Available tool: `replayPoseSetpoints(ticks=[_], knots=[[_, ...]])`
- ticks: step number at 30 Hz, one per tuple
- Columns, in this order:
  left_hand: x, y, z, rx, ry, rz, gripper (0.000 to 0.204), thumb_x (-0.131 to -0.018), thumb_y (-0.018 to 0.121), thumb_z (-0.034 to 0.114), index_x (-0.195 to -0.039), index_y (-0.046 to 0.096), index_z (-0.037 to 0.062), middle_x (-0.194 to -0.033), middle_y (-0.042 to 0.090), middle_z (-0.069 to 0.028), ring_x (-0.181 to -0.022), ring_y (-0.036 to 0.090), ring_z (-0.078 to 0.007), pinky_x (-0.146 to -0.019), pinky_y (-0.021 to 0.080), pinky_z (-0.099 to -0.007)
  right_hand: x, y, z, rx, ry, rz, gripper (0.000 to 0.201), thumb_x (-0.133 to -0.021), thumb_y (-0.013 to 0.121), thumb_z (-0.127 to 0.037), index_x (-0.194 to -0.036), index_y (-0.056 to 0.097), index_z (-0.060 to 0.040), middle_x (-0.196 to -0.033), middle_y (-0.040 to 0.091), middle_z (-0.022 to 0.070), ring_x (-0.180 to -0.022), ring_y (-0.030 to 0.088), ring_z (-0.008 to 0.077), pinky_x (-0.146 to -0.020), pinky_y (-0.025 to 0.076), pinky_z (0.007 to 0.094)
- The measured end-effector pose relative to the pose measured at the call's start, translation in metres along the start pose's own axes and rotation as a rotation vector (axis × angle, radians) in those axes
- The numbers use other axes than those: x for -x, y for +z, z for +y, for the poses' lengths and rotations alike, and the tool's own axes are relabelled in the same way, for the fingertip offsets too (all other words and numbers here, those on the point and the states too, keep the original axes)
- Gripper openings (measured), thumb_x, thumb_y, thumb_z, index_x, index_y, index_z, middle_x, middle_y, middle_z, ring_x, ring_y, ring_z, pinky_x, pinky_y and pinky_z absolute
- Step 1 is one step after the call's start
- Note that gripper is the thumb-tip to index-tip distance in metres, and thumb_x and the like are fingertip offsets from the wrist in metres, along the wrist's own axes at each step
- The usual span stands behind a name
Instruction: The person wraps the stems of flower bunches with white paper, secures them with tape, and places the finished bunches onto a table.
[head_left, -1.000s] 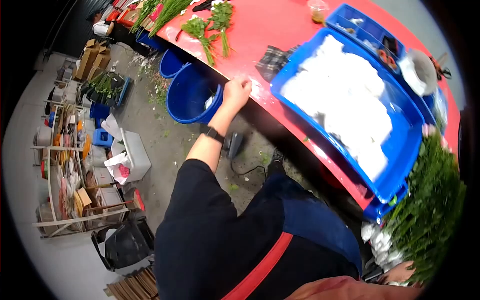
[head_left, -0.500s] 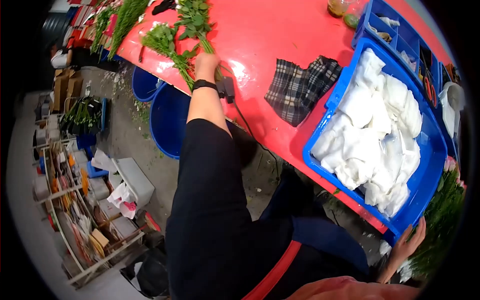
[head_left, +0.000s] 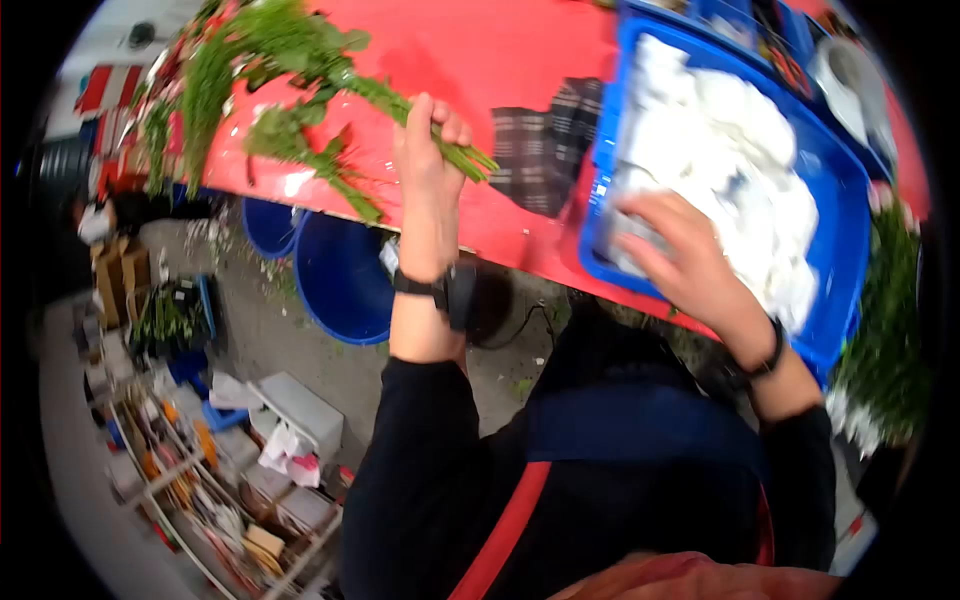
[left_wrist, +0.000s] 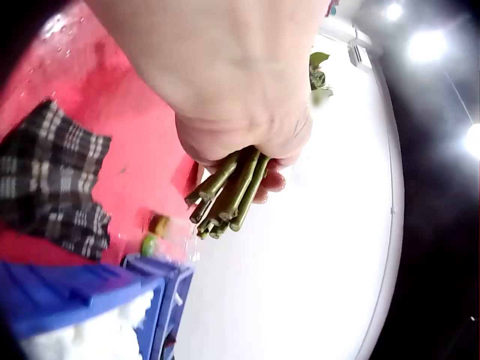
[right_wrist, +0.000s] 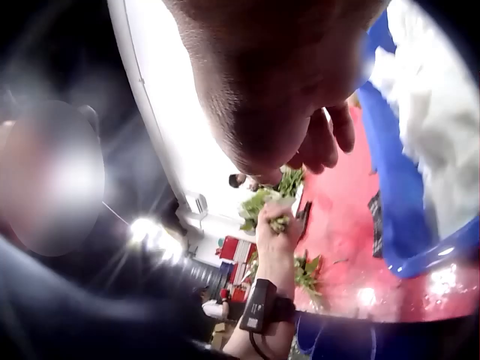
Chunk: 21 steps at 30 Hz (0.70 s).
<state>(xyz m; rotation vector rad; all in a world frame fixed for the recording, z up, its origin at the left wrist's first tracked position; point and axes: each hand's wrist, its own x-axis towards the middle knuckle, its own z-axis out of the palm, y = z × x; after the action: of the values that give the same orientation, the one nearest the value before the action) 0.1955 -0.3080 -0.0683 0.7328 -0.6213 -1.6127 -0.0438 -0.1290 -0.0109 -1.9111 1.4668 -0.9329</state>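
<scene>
My left hand [head_left: 432, 150] grips a bunch of green stems [head_left: 385, 98] above the red table [head_left: 450, 50], its leafy end toward the upper left. In the left wrist view the cut ends of the stems [left_wrist: 232, 195] stick out below the left hand [left_wrist: 244, 120]. My right hand [head_left: 690, 260], its fingers extended and holding nothing, is over the near left edge of the blue tray [head_left: 845, 300] with white wet cloths [head_left: 740, 180]. In the right wrist view the right hand [right_wrist: 300, 97] is dark. A second leafy bunch [head_left: 310, 155] lies on the table.
A plaid cloth [head_left: 525, 155] lies left of the tray. Blue buckets [head_left: 345, 285] stand on the floor below the table edge. A divided blue box [head_left: 720, 15] is behind the tray, with tall greenery [head_left: 885, 330] at its right. Another person [head_left: 98, 222] is far left.
The left hand has closed around one leafy bunch and raised it from the table. The right hand has come up from the tray's near right corner to its left side.
</scene>
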Motion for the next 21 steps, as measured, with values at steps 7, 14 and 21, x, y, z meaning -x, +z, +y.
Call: replayPoseSetpoints(ticks=[7, 14, 21], knots=[[0.145, 0.074, -0.046, -0.265, 0.06, -0.189, 0.031, -0.097, 0.054, 0.028, -0.104, 0.063, -0.0007, -0.102, 0.067, -0.0149, -0.087, 0.065, -0.0227, -0.079, 0.051, -0.0318, 0.016, 0.023, -0.005, -0.308, 0.055, -0.155, 0.042, -0.082, 0.067, -0.038, -0.077, 0.058, 0.0022, -0.069, 0.061, 0.023, -0.071, 0.061, 0.0416, -0.065, 0.048, 0.0464], [0.251, 0.151, 0.03, -1.611, 0.498, -0.839, 0.022, -0.069, 0.079, 0.009, -0.087, 0.067, 0.0025, -0.082, 0.069, -0.0111, -0.075, 0.064, -0.0257, -0.071, 0.05, -0.0337, 0.126, -0.046, 0.013, 0.077, -0.163, -0.093, 0.03, -0.074, 0.071, -0.026, -0.071, 0.05, -0.004, -0.054, 0.052, 0.0144, -0.051, 0.057, 0.0337, -0.048, 0.044, 0.0415], [0.265, 0.178, -0.086, -1.985, -0.218, -1.142, 0.043, -0.082, 0.068, 0.043, -0.079, 0.061, 0.0009, -0.066, 0.06, -0.022, -0.066, 0.061, -0.0393, -0.058, 0.048, -0.0463, 0.187, -0.081, 0.035, 0.017, -0.118, -0.117, 0.028, -0.074, 0.071, -0.028, -0.075, 0.055, -0.0044, -0.061, 0.057, 0.0129, -0.06, 0.06, 0.0337, -0.054, 0.047, 0.0415]])
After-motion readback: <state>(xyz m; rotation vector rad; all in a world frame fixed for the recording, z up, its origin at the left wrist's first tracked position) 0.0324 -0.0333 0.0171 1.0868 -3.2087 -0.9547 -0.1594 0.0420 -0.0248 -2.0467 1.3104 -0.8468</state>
